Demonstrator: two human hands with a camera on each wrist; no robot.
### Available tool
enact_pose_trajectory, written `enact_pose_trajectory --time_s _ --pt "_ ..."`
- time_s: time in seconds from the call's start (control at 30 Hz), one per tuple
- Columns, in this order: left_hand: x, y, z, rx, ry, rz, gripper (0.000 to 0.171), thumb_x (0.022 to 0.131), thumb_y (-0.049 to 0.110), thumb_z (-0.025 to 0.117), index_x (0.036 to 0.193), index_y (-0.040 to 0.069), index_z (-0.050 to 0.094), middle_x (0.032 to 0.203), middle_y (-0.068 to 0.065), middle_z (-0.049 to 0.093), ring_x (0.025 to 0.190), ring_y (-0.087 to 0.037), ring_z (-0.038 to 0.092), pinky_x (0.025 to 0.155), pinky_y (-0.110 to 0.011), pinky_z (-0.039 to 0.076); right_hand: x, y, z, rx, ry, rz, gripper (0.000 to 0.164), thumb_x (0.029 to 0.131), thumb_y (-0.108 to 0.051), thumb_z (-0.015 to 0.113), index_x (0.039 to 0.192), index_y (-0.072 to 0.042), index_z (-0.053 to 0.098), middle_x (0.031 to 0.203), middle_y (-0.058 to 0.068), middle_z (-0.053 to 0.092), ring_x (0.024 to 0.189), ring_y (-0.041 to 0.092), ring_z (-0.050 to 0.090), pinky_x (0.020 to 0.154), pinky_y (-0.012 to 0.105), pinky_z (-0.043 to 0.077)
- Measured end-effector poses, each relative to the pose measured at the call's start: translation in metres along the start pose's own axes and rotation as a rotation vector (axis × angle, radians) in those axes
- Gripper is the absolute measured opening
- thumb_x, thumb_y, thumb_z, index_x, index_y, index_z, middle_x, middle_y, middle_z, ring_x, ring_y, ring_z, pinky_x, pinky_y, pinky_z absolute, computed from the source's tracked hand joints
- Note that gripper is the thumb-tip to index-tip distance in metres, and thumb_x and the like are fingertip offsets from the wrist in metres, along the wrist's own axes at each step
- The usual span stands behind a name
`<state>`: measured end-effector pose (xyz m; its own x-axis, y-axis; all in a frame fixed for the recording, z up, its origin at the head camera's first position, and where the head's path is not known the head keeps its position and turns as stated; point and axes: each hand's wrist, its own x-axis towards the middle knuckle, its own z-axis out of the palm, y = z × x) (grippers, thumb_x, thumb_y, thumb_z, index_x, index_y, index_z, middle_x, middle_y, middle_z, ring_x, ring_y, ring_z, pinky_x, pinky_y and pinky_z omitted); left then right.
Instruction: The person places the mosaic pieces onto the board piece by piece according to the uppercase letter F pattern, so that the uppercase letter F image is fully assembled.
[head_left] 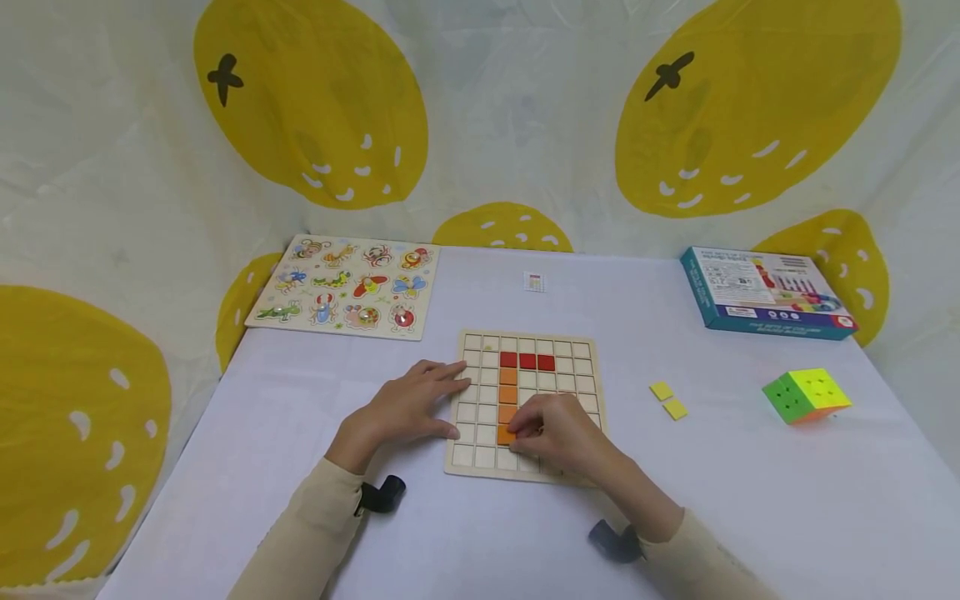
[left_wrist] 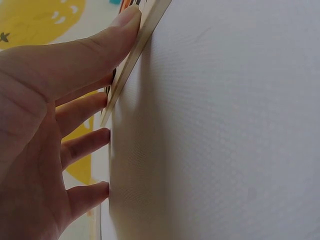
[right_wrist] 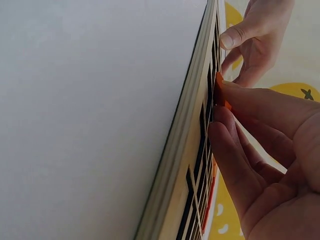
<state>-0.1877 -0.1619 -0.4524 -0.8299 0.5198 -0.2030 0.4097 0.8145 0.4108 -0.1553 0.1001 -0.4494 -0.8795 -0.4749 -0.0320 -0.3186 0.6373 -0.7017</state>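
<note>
A wooden grid board lies on the white table. Three red square tiles form a row near its top. Below the leftmost one runs a column of orange tiles. At the column's lower end, my right hand pinches an orange tile between thumb and fingers; it stands tilted at the grid in the right wrist view. My left hand rests along the board's left side, fingers spread. Its thumb lies on the board's edge in the left wrist view.
Two yellow tiles lie right of the board. Farther right are a green-and-yellow puzzle cube and a flat toy box. An insect picture puzzle lies back left, a small printed card at the back.
</note>
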Motion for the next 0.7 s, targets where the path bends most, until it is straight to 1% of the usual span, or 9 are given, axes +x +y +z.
enact_pose_trajectory --time_s 0.17,0.47,0.7 --pt "0.0005 0.0001 0.0002 0.0 0.0 -0.005 0.079 0.081 0.046 0.084 0.15 0.026 0.053 0.168 0.009 0.033 0.15 -0.022 0.036 0.105 -0.057 0.051 0.0008 -0.0023 -0.0006 -0.012 -0.003 0.001 0.013 0.076 -0.005 0.087 0.087 -0.009 0.081 0.085 0.0 0.076 0.071 0.002 0.062 0.066 0.015 0.055" --pt "0.0005 0.0005 -0.0011 -0.004 -0.002 -0.002 0.079 0.081 0.045 0.084 0.151 0.025 0.052 0.169 0.008 0.032 0.151 -0.024 0.035 0.106 -0.058 0.05 0.0025 -0.0023 -0.0011 -0.033 0.002 -0.007 0.014 0.074 -0.004 0.089 0.084 -0.008 0.081 0.082 -0.001 0.076 0.072 0.004 0.063 0.066 0.015 0.054" --pt "0.001 -0.0003 -0.0008 0.007 -0.009 -0.001 0.079 0.081 0.048 0.083 0.151 0.026 0.052 0.169 0.009 0.031 0.152 -0.023 0.034 0.106 -0.058 0.05 0.0029 -0.0004 0.0003 -0.043 0.012 0.004 0.013 0.073 -0.004 0.089 0.083 -0.008 0.082 0.081 0.0 0.075 0.073 0.005 0.065 0.066 0.014 0.054"
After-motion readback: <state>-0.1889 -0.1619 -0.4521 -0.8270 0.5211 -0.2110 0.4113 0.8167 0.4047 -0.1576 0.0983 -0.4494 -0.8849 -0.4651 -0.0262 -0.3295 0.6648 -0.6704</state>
